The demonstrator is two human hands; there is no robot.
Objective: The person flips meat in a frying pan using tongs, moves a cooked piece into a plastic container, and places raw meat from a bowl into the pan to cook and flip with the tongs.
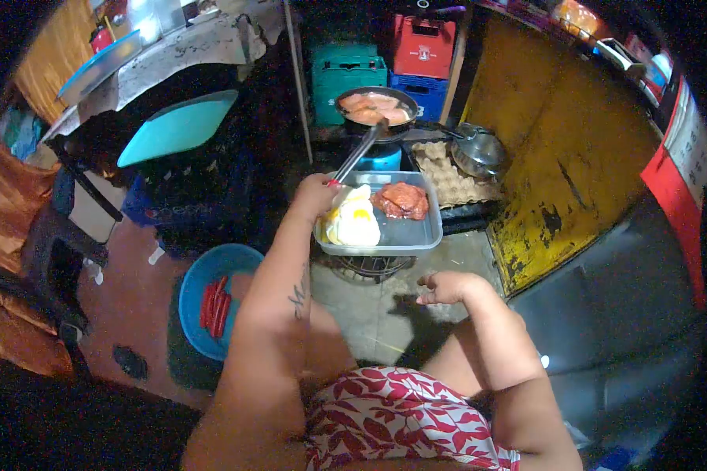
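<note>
My left hand (pixel 314 196) is closed around the red-edged end of metal tongs (pixel 357 153). Their far tips reach the near rim of a dark frying pan (pixel 342 114), where pinkish slices of meat (pixel 373 108) lie. Just below the tongs is a clear plastic container (pixel 404 250) with fried eggs (pixel 355 220) on its left and a heap of reddish meat (pixel 401 202) on its right. Lower right, my right hand (pixel 445 288) hangs in the air, fingers loosely bent and apart, holding nothing.
A lidded pot (pixel 479 151) and an egg tray (pixel 452 184) sit right of the pan. Crates (pixel 349 82) stand behind. A blue basin (pixel 192 275) with red sausages (pixel 214 306) is on the floor at left. A yellow panel (pixel 558 149) bounds the right.
</note>
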